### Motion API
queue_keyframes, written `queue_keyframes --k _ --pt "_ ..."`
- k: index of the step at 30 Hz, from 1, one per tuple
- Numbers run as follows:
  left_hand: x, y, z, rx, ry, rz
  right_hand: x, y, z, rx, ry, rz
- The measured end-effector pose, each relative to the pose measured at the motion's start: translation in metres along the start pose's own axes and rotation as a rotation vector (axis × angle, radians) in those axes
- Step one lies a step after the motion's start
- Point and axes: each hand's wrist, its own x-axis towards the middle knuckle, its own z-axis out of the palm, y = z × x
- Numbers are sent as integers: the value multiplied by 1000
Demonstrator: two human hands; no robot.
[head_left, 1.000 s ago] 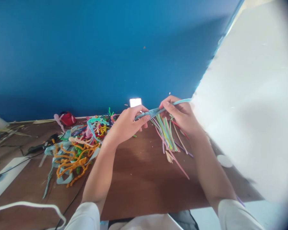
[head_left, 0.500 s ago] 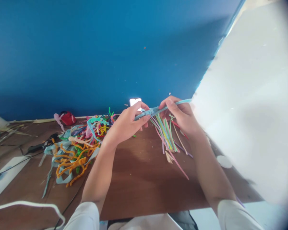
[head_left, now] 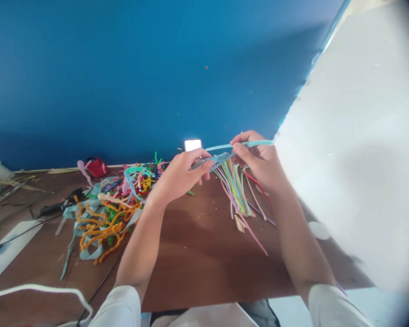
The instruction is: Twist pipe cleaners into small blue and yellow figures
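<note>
Light blue pipe cleaners point(head_left: 221, 157), partly twisted together, stretch between my two hands above the table. My left hand point(head_left: 182, 175) is closed on their twisted left part, thumb and fingers pinching it. On the right, my right hand point(head_left: 255, 156) pinches a light blue strand between thumb and forefinger, and its loose end sticks out toward the white wall. Below and between the hands lies a bundle of pastel pipe cleaners point(head_left: 237, 193) in pink, yellow, green and purple, its upper end partly hidden by my right hand.
A tangled heap of coloured pipe cleaners point(head_left: 105, 222) covers the left of the brown table point(head_left: 197, 259). A lit phone point(head_left: 192, 145) leans by the blue wall point(head_left: 157, 81). A white wall point(head_left: 357, 136) rises on the right. A white cable point(head_left: 37, 288) runs at lower left.
My right hand has lifted slightly, and a light blue strand now arches above the twisted part, apart from it. My left hand has hardly moved.
</note>
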Motion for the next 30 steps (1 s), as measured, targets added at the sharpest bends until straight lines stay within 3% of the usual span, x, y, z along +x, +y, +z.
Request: queue_keyframes --k 4,15,23,26,30 --pt "1 -1 0 -1 39 -7 0 1 -4 -60 98 -38" --pt "0 3 2 -40 17 -10 1 10 -2 26 193 -44" --pt "2 7 -1 -35 -1 14 1 4 -3 -128 221 -159" --pt "8 8 -8 74 -4 24 1 4 -3 -149 192 -115" --pt "13 7 -18 447 -25 5 1 4 -1 -156 143 -12"
